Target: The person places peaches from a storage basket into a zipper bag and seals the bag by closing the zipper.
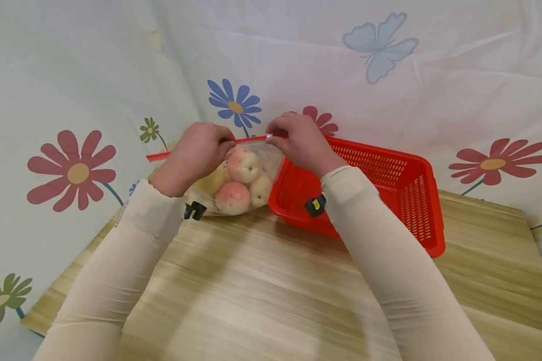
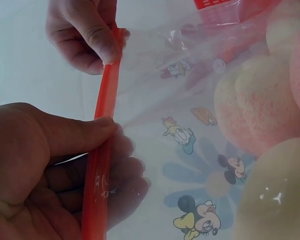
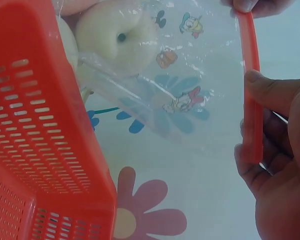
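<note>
A clear zip bag (image 2: pixel 145 110) printed with cartoon figures holds several peaches (image 1: pixel 233 197), pink and cream in colour. Along its top runs a red zip strip (image 3: pixel 250 45). My left hand (image 1: pixel 194 153) pinches that strip near the middle, thumb on one side and fingers behind the clear film. The right hand (image 1: pixel 302 140) pinches the strip at its right end, as the right wrist view also shows. Between the two hands the strip is drawn fairly straight, and its left end sticks out past my left hand. The peaches rest low in the bag, on the table.
A red plastic basket (image 1: pixel 293 198) with slotted walls stands right of the bag, beneath my right forearm. Both are on a wood-grain table (image 1: pixel 253 281). Behind the table hangs a pale cloth (image 1: pixel 298 55) printed with flowers and a butterfly.
</note>
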Demonstrator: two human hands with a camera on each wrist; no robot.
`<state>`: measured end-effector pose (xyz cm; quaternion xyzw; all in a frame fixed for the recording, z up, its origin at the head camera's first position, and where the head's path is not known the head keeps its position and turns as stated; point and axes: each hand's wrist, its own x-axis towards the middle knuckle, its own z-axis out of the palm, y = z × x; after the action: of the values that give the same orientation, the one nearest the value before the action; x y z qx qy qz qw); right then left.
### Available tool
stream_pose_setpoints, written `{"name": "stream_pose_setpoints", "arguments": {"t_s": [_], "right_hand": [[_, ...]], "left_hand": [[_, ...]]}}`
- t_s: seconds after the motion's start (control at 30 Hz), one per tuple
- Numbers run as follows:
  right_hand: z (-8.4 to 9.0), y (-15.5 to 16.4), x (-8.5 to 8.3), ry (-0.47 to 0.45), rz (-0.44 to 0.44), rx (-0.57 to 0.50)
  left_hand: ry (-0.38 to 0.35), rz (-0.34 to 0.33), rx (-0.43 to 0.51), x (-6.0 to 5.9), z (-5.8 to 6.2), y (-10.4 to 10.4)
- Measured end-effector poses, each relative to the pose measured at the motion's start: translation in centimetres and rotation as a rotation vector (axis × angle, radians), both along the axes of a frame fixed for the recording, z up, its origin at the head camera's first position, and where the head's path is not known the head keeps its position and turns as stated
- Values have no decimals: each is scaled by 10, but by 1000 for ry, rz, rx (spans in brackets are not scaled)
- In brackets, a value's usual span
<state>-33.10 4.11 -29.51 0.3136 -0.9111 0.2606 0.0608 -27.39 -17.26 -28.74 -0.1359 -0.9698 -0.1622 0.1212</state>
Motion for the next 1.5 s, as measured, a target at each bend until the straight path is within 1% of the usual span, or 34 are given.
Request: {"name": "stream_pose_setpoints", "arguments": {"t_s": [0.2, 0.43, 0.67, 0.9, 1.27, 1.5], "right_hand": [[-1, 6, -1, 0, -7, -28], [0, 11, -3, 16, -21, -13], [0, 18, -4, 21, -49, 7], [-1, 23, -6, 5, -56, -20], [-2, 24, -5, 2, -61, -36], [-4, 21, -5, 29, -84, -41]], "left_hand": [[-9, 10, -12, 0, 1, -1], [-22, 5, -8, 2, 3, -2], [-42, 14, -5, 3, 5, -4], [-16, -11, -20, 3, 4, -7], [-33, -31, -44, 3, 5, -9], [-27, -45, -57, 2, 4, -10]]}}
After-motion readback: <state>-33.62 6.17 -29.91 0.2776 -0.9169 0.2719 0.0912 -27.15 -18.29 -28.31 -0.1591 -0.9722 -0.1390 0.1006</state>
